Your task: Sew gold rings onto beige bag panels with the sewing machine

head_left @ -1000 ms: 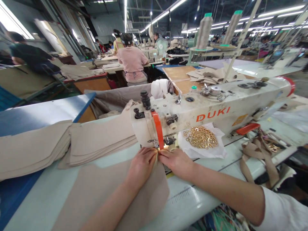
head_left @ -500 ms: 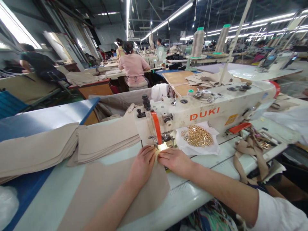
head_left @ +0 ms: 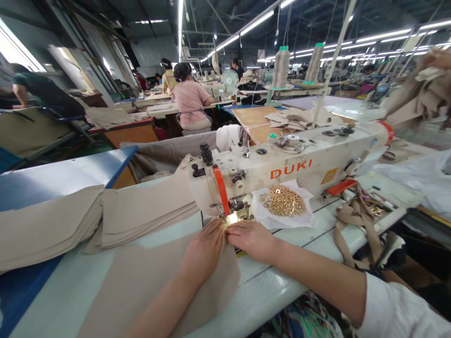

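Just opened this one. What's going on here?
A person sits at a white sewing machine, both hands on a beige fabric piece. The left hand and right hand meet at the fabric's edge, under the lit needle area; whether they pinch or press is unclear. More beige pieces lie stacked to the left, and small gold-coloured metal parts sit on a white sheet beside the machine.

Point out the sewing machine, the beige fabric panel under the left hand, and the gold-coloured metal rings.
Sewing machine [head_left: 282, 158], head view: middle of its white arm.
Beige fabric panel [head_left: 148, 270], head view: its flat left part.
Gold-coloured metal rings [head_left: 284, 202], head view: middle of the heap.
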The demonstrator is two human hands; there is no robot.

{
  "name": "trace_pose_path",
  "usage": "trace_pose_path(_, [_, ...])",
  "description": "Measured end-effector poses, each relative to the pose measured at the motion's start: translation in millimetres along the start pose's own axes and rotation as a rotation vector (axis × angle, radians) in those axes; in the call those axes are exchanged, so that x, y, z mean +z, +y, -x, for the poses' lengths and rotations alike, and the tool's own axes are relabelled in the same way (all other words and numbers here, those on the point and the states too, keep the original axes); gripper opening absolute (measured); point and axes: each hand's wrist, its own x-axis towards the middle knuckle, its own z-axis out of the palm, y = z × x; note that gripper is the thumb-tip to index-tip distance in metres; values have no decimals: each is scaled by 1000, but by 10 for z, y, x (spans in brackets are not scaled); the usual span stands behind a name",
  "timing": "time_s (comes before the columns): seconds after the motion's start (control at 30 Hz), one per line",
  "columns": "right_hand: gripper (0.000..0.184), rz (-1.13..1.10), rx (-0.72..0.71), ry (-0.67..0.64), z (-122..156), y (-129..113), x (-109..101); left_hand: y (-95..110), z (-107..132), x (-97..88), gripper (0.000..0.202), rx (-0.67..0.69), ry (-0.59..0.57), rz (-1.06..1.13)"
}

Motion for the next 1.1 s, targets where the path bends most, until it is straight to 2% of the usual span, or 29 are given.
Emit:
trace_pose_path(0.57, [7,-37,35,3,-24,45,67,-29,-63,18,30,-53,7,36])
trace_pose_path(1.0, [10,-57,58,-23,-38,50,16,14,-104,8,29,-92,28,53])
trace_pose_path(1.1, [10,-32,49,-53,-39,14,-7,35,-44,-15,29,-110,20,64])
